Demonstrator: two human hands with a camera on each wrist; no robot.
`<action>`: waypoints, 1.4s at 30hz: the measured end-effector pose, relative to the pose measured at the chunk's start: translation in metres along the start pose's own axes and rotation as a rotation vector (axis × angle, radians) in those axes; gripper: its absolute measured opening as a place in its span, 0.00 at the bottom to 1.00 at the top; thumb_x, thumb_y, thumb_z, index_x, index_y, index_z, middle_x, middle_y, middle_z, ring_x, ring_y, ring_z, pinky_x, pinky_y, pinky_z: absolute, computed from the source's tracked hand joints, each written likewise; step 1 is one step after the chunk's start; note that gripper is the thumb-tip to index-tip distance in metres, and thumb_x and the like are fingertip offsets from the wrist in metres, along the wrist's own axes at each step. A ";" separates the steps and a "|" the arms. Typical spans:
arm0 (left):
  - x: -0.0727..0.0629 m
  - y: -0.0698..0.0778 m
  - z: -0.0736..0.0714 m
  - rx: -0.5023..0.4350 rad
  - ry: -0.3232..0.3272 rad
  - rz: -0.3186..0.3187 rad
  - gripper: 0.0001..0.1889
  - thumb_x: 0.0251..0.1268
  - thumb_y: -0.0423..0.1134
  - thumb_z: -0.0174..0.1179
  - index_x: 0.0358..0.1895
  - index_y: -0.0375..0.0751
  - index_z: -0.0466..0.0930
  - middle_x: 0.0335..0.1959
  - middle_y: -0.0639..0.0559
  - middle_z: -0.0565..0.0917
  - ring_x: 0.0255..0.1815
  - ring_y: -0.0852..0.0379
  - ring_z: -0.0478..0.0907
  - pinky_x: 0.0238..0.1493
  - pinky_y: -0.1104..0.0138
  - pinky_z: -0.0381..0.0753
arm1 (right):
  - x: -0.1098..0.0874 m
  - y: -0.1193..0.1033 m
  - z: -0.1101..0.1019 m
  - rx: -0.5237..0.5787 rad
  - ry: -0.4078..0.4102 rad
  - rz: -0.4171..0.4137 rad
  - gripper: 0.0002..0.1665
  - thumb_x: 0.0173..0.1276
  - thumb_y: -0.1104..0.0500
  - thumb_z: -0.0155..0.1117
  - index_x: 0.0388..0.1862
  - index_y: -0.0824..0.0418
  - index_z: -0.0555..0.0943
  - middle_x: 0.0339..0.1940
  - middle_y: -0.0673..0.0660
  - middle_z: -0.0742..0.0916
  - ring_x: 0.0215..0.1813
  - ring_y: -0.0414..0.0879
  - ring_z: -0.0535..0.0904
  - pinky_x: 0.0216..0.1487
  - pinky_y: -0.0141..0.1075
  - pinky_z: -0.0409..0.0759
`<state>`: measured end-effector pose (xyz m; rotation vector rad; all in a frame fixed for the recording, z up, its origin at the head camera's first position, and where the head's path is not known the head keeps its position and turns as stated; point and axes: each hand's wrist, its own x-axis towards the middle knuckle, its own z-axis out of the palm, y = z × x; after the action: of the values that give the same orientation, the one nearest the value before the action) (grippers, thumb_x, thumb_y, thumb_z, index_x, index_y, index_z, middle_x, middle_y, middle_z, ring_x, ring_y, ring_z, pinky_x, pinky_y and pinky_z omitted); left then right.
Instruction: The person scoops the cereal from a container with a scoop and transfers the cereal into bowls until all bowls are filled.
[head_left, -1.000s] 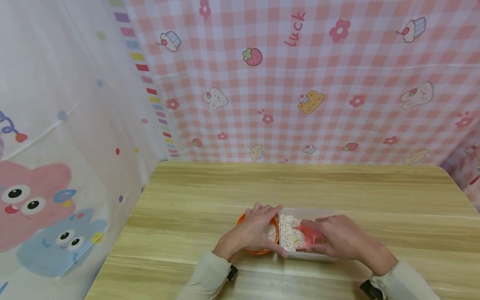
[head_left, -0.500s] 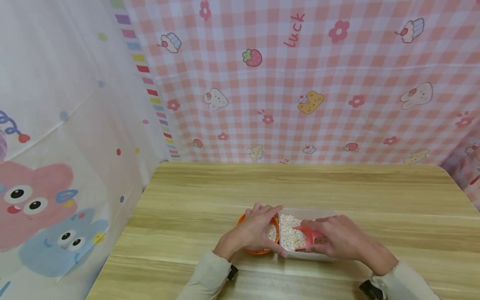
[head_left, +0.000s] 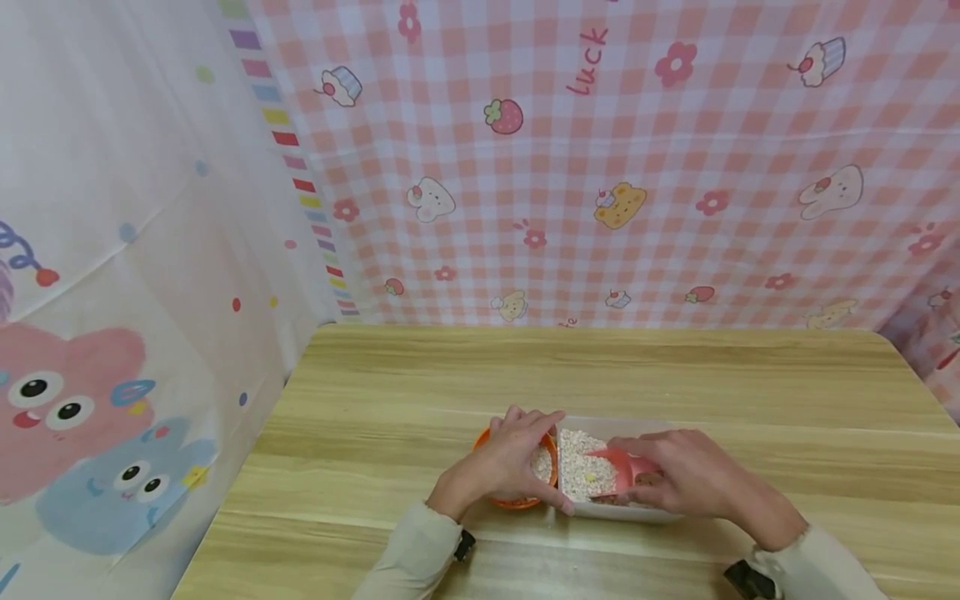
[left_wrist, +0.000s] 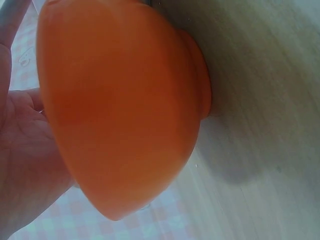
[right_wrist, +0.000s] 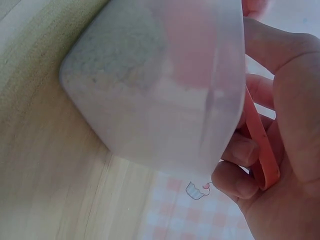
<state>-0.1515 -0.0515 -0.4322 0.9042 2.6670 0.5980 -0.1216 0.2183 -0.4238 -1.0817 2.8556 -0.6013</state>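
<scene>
We had R hand [head_left: 686, 479] pinching pink scoop [head_left: 626, 471], dipped in grain in clear tub [head_left: 637, 514]. L hand [head_left: 510, 458] curled round orange bowl [head_left: 517, 502], touching tub's left, near table [head_left: 675, 375] front edge. Risk, we judged: overfull scoop tips, grain spills between tub & bowl.

An orange bowl [head_left: 517, 467] stands upright at 6 o'clock on the table [head_left: 600, 375], holding pale grains. Touching it on the 3 o'clock side is a translucent white box [head_left: 622, 467] filled with the same pale grains [head_left: 581, 471]. A pink scoop [head_left: 626, 473] lies tilted inside the box, mouth toward 9 o'clock.
</scene>
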 end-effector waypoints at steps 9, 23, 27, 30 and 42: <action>-0.001 0.002 -0.002 -0.004 -0.013 -0.001 0.60 0.37 0.68 0.76 0.77 0.50 0.59 0.68 0.56 0.72 0.59 0.56 0.62 0.54 0.62 0.60 | -0.006 0.004 0.001 0.037 0.022 0.043 0.32 0.57 0.43 0.76 0.59 0.55 0.82 0.46 0.48 0.89 0.30 0.31 0.70 0.31 0.29 0.69; 0.000 -0.001 0.000 0.015 0.006 0.032 0.59 0.37 0.68 0.76 0.76 0.49 0.60 0.67 0.57 0.73 0.60 0.55 0.63 0.52 0.63 0.60 | -0.008 0.007 -0.003 0.151 0.023 0.071 0.30 0.60 0.41 0.73 0.60 0.50 0.81 0.46 0.45 0.88 0.32 0.32 0.72 0.33 0.29 0.71; -0.001 -0.001 0.000 0.027 0.008 0.030 0.60 0.38 0.68 0.75 0.77 0.50 0.59 0.67 0.57 0.72 0.61 0.55 0.63 0.52 0.63 0.59 | -0.008 0.007 -0.004 0.163 0.019 0.086 0.31 0.61 0.40 0.72 0.60 0.51 0.81 0.48 0.46 0.88 0.35 0.33 0.74 0.36 0.30 0.73; -0.001 -0.002 0.001 0.036 0.008 0.021 0.60 0.37 0.69 0.75 0.77 0.50 0.58 0.67 0.58 0.72 0.60 0.56 0.62 0.52 0.63 0.59 | -0.008 0.008 -0.004 0.176 0.016 0.097 0.31 0.61 0.40 0.72 0.60 0.51 0.81 0.49 0.47 0.88 0.35 0.33 0.74 0.36 0.30 0.73; -0.005 -0.002 -0.001 -0.013 0.036 0.042 0.61 0.37 0.69 0.75 0.79 0.56 0.54 0.68 0.56 0.69 0.58 0.57 0.61 0.49 0.64 0.57 | -0.009 0.008 -0.003 0.187 0.034 0.113 0.34 0.60 0.39 0.72 0.61 0.54 0.81 0.51 0.50 0.87 0.38 0.33 0.75 0.39 0.32 0.78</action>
<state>-0.1489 -0.0560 -0.4319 0.9565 2.6783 0.6466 -0.1199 0.2303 -0.4250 -0.8851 2.7952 -0.8648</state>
